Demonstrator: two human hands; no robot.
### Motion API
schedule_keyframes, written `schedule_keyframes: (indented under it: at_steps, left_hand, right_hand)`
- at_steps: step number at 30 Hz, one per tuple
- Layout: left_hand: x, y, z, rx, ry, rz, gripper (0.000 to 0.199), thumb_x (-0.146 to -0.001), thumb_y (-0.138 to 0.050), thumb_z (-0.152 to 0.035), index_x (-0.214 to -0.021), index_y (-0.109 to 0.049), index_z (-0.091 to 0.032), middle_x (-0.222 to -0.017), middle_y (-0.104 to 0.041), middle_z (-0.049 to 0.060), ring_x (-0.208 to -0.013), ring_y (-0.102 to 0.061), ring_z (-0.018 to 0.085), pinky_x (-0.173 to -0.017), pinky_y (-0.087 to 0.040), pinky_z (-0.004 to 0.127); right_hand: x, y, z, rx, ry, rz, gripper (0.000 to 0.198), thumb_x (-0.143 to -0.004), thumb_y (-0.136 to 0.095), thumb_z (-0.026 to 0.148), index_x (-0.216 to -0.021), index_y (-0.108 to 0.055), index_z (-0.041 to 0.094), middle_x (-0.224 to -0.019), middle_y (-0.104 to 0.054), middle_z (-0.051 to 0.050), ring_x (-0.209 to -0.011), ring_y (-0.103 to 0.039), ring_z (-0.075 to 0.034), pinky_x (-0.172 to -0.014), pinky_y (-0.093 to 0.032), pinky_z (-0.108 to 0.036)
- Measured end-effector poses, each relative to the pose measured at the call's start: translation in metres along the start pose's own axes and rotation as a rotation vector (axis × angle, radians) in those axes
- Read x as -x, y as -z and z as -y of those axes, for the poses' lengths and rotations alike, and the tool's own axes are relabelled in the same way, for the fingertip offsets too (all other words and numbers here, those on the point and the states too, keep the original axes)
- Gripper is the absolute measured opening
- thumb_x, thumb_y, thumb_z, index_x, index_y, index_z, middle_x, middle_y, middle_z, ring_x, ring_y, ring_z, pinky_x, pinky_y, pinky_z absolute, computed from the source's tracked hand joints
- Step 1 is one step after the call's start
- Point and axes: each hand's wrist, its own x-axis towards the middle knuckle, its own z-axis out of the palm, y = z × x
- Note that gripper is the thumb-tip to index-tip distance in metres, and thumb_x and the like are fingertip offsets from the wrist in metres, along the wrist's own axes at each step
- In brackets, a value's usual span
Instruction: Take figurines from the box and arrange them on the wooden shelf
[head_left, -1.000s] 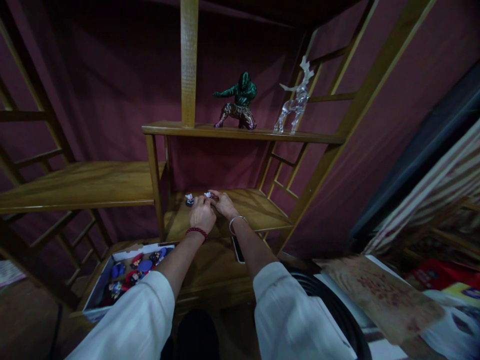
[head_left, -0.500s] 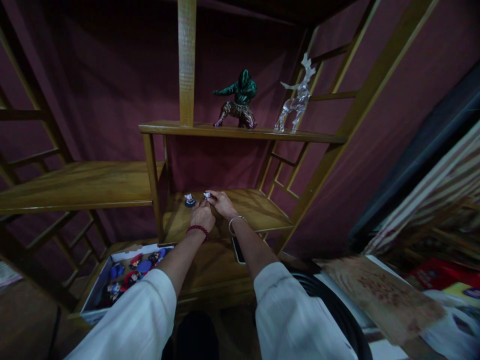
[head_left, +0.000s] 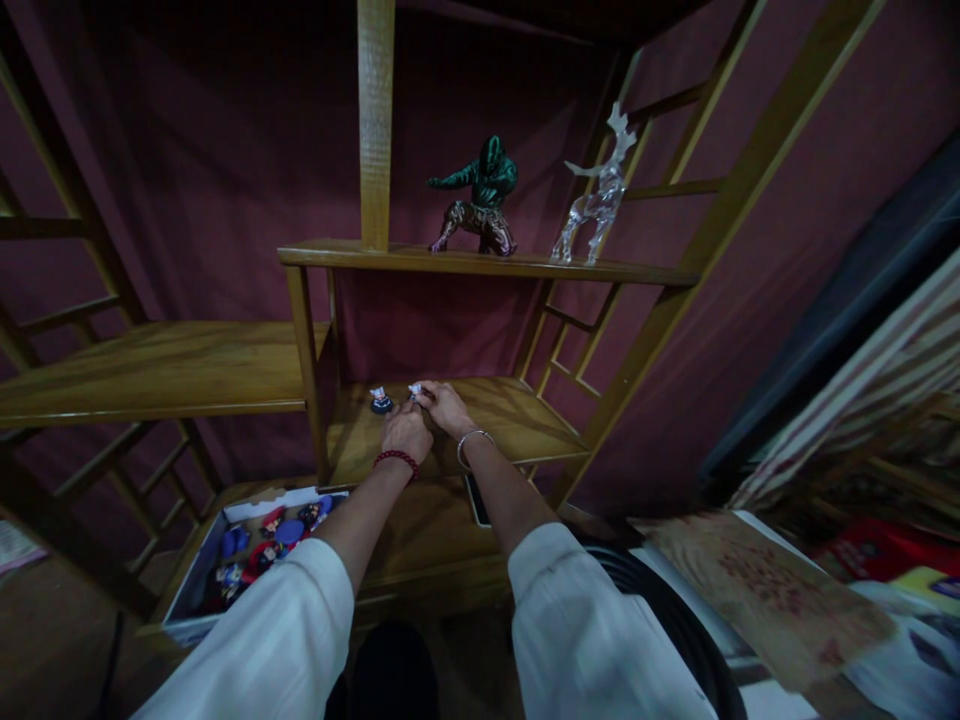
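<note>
On the wooden shelf (head_left: 517, 415), both my hands meet around a small white-headed figurine (head_left: 415, 390). My right hand (head_left: 444, 407), with a silver bangle at the wrist, has its thumb and fingers closed on the figurine's side. My left hand (head_left: 407, 433), wearing a red beaded bracelet, is closed with its fingers at the figurine's lower part, which is hidden behind them. A similar figurine (head_left: 380, 400) with a white head and dark round base stands upright just left of the hands, touched by neither.
An open box (head_left: 184, 575) of several colourful figurines sits lower left. A phone-like dark slab (head_left: 477, 500) lies below the shelf edge. Overhead, a board (head_left: 525, 264) carries a green crouching statue (head_left: 484, 195) and a clear deer (head_left: 596, 205). A wooden post (head_left: 306, 375) stands left.
Almost nothing differs. Both hands keep the same place around the figurine, and the whole view has shifted very slightly.
</note>
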Motion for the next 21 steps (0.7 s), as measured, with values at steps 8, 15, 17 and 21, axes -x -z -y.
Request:
schedule_keyframes:
  at_steps: [8,15,17,21]
  left_hand:
    - [0.005,0.003,0.001,-0.065,0.069,-0.098,0.032,-0.075,-0.04,-0.014,-0.096,-0.063,-0.01,-0.099,-0.061,0.014,-0.1,-0.052,0.022,-0.089,-0.036,0.032]
    - [0.017,0.014,0.005,-0.112,0.077,-0.058,0.03,-0.072,-0.044,-0.017,-0.093,-0.064,-0.012,-0.102,-0.06,0.014,-0.104,-0.05,0.024,-0.089,-0.037,0.033]
    - [0.022,0.019,0.009,-0.133,0.072,-0.055,0.029,-0.072,-0.044,-0.016,-0.092,-0.065,-0.012,-0.106,-0.059,0.014,-0.107,-0.049,0.024,-0.09,-0.036,0.033]
    - [0.03,0.03,0.018,-0.137,0.055,-0.041,0.031,-0.073,-0.043,-0.015,-0.095,-0.064,-0.01,-0.109,-0.059,0.015,-0.106,-0.049,0.023,-0.094,-0.033,0.032]
  right_hand:
    - [0.012,0.009,0.017,0.073,0.092,-0.226,0.041,-0.082,-0.051,0.036,-0.121,-0.05,0.022,-0.104,-0.061,-0.005,-0.099,-0.047,-0.019,-0.088,-0.039,-0.032]
    - [0.027,0.014,0.045,0.146,0.279,-0.337,0.032,-0.089,-0.037,0.027,-0.112,-0.057,0.019,-0.106,-0.06,-0.006,-0.101,-0.047,-0.019,-0.091,-0.038,-0.031]
    - [0.029,0.012,0.053,0.151,0.294,-0.354,0.033,-0.09,-0.034,0.025,-0.113,-0.057,0.018,-0.109,-0.059,-0.007,-0.104,-0.045,-0.019,-0.094,-0.037,-0.032]
    - [0.029,0.002,0.067,0.112,0.281,-0.273,0.035,-0.09,-0.033,0.025,-0.116,-0.055,0.02,-0.114,-0.056,-0.006,-0.107,-0.045,-0.017,-0.096,-0.036,-0.03]
